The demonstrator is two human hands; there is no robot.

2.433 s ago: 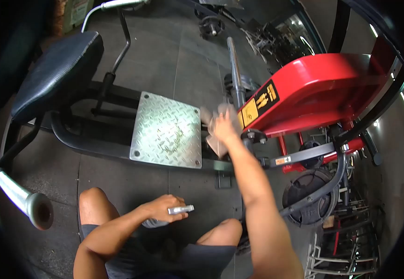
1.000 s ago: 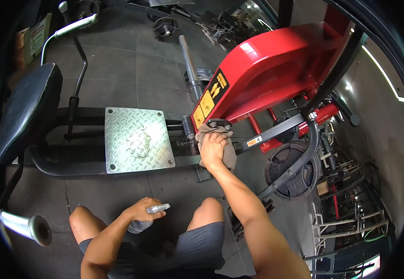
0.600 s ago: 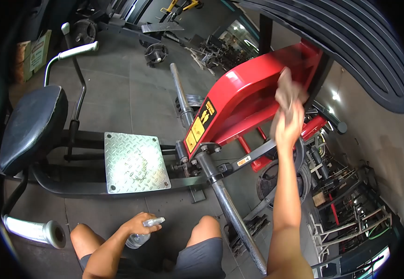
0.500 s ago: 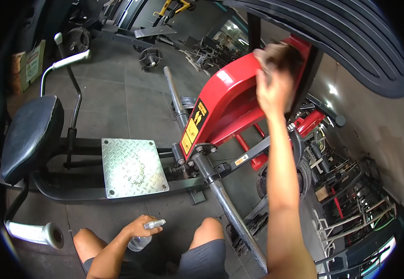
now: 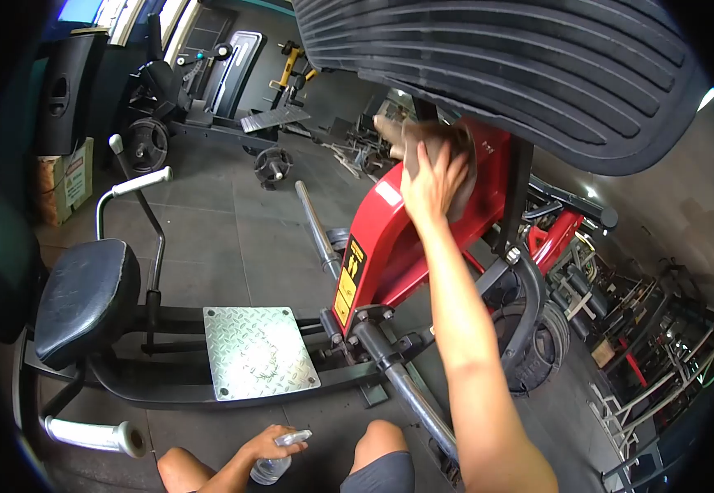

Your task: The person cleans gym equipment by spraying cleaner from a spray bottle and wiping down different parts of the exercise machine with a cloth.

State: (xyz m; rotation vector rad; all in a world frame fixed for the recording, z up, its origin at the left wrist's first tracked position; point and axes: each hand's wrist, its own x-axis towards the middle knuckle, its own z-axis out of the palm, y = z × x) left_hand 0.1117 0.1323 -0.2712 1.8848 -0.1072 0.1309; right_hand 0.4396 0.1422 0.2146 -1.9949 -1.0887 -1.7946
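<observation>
My right hand [image 5: 433, 182] is stretched forward with its fingers over a brown cloth [image 5: 461, 182], pressing it on the upper part of the red machine frame [image 5: 369, 222]. A loose end of the cloth sticks out past the fingertips, blurred. Low in the view, my left hand [image 5: 268, 444] is wrapped around the neck of a clear spray bottle [image 5: 271, 470] with a whitish trigger head, held between my knees. Just above the right hand hangs a large ribbed black footplate [image 5: 505, 66].
A diamond-patterned metal plate [image 5: 260, 353] sits on the machine's low black beam. To the left are a black padded seat [image 5: 90, 292] and a light grip handle [image 5: 94, 435]. A steel bar [image 5: 414, 398] slants near my right knee. Weight plates [image 5: 145, 145] stand farther back.
My view has tilted up and shifted left, so more of the ribbed footplate shows. The right hand has slid the cloth over the red frame. The left hand still grips the bottle.
</observation>
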